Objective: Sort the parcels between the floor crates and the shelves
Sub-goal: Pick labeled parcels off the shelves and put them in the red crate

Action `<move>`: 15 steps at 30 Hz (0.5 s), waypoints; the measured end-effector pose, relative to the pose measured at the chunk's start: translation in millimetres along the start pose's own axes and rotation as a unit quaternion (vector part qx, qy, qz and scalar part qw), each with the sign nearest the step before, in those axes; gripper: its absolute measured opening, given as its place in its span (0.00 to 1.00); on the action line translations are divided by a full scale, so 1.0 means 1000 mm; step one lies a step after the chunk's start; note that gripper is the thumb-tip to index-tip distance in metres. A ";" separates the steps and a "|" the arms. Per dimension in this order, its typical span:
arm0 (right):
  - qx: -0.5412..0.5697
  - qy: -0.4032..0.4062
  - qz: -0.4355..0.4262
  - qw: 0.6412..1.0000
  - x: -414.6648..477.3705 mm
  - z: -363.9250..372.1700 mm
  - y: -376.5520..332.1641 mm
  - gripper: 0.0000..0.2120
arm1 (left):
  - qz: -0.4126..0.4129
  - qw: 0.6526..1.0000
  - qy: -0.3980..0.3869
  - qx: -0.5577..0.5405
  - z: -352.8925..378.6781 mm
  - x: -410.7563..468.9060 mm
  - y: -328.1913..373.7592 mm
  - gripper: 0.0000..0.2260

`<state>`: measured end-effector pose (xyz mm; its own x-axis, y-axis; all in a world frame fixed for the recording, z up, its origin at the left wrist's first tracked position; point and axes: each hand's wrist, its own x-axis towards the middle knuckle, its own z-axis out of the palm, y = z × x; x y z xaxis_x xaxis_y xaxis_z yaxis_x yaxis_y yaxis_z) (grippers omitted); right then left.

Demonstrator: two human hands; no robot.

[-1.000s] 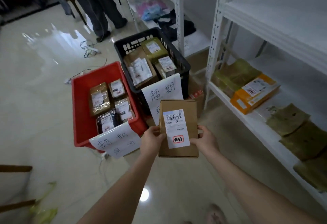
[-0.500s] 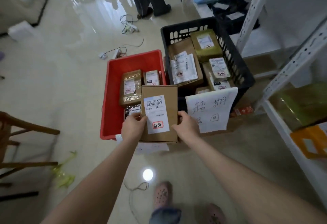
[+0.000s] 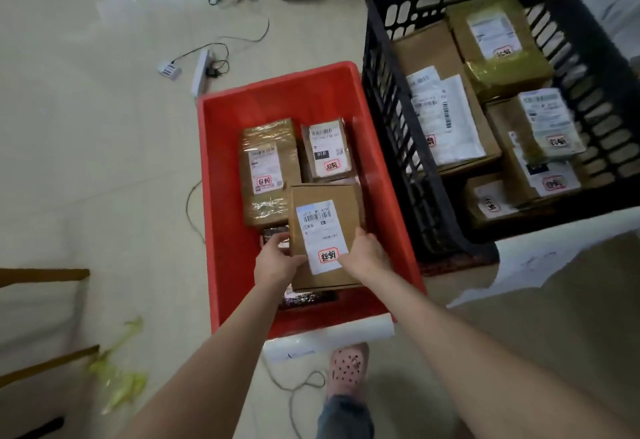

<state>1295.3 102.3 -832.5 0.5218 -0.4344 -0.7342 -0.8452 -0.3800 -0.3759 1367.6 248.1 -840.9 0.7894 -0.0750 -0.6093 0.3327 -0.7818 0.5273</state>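
Now both hands grip the box [image 3: 329, 196], label up, low inside the red crate [image 3: 277, 81], twd its 5 o'clock corner. L hand [image 3: 277, 263] curls on the box's 7 o'clock edge. R hand [image 3: 367, 255] clamps the 5 o'clock edge, thumb by the label. Box overlaps a dark parcel [image 3: 304, 298]; can't tell if it rests on it. Taped parcel [image 3: 266, 168] at its 11 o'clock, small parcel [image 3: 327, 151] at 12. Black crate [image 3: 381, 92], w/ more parcels, sits just beside the red crate at 2 o'clock.
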 end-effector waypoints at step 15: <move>-0.056 0.016 -0.026 0.998 0.018 0.018 0.007 0.25 | 0.097 0.962 -0.051 0.252 0.032 0.034 0.008 0.38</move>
<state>1296.2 106.4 -858.5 0.5695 -0.4364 -0.6966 -0.7994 -0.4914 -0.3457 1380.9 220.1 -876.7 0.7484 -0.2905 -0.5962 -0.1285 -0.9454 0.2994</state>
